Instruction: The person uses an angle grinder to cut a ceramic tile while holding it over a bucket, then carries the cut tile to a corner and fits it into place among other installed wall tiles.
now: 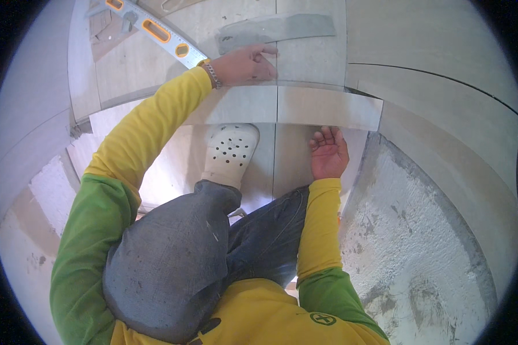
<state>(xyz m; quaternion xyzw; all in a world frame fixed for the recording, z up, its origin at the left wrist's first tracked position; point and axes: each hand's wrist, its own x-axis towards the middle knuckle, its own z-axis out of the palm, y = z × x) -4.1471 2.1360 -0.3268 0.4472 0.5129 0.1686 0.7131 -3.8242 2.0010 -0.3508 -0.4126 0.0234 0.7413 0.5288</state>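
Observation:
My left hand (243, 64) reaches over the far tiles, just behind a pale tile strip (328, 106) that runs crosswise like the edge of a step. Its thumb and fingers are apart, with nothing between them. Palm up, my right hand (329, 156) is at the near edge of that strip, towards its right end. The fingers are loosely curled and separated, their tips at or just under the edge; contact is unclear. A second strip piece (236, 104) meets the first at a dark joint. Part of it lies behind my left forearm.
A spirit level (167, 35) with orange-rimmed openings lies at the far left. A flat grey piece (276, 31) rests on the far tiles. My foot in a white clog (233, 148) stands on the lower tile (290, 149). A rough whitish surface (408, 230) is at right.

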